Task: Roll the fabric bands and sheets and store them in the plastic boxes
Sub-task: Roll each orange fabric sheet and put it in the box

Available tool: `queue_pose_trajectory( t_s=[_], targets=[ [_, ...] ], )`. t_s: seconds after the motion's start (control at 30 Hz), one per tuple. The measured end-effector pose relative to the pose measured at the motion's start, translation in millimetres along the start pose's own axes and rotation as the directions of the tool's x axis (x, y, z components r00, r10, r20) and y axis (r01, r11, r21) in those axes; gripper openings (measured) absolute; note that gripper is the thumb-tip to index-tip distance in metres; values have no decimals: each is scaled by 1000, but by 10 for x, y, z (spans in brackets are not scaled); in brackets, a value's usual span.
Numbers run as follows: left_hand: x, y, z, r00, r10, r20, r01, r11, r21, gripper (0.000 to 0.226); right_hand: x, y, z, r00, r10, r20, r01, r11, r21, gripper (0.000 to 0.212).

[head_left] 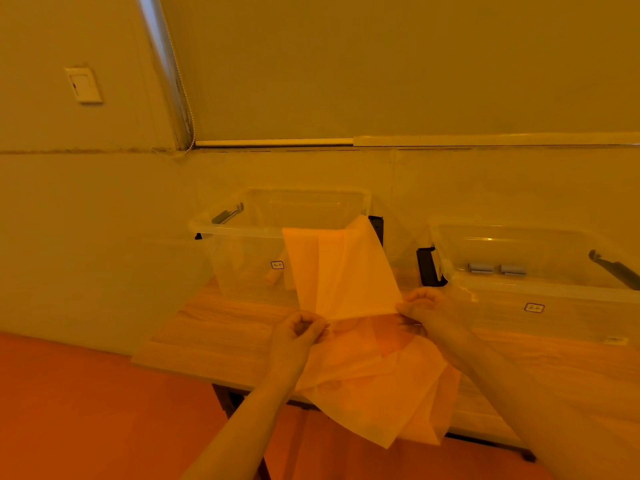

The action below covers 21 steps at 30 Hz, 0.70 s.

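Two bare forearms entered from the bottom edge, and no sleeve showed on either as far as the view reached. The left hand (300, 336) wore no glove, ring, or band on the parts that could be seen, and its wrist carried no watch or strap. The right hand (426, 310) was likewise uncovered, with a plain wrist and forearm. Strong amber lighting tinted everything, so finer marks could not be made out.
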<state>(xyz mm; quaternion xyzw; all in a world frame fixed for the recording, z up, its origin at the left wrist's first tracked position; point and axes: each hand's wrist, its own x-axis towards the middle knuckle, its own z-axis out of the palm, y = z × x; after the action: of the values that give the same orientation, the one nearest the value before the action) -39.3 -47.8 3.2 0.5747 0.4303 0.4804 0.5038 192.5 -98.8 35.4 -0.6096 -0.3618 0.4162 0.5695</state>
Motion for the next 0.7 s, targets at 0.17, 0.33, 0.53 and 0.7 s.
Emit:
queue_pose_trajectory(
  t_s=[0.17, 0.33, 0.53, 0.7],
  targets=[
    [-4, -6, -12, 998, 34, 45, -33, 999, -23, 4, -43, 21, -14, 996, -50, 78, 52, 999, -15, 13],
    [5, 29, -8, 998, 27, 53, -27, 1000, -7, 18, -54, 5, -29, 991, -78, 111, 78, 997, 7, 15],
    [-22, 87, -43, 997, -16, 79, 14, 1000, 21, 21, -58, -31, -66, 991, -69, 117, 70, 998, -9, 21],
    [-18, 124, -40, 999, 0, 53, 1, 1000, -13, 14, -64, -45, -67, 993, -91, 75, 89, 996, 28, 14]
  ],
)
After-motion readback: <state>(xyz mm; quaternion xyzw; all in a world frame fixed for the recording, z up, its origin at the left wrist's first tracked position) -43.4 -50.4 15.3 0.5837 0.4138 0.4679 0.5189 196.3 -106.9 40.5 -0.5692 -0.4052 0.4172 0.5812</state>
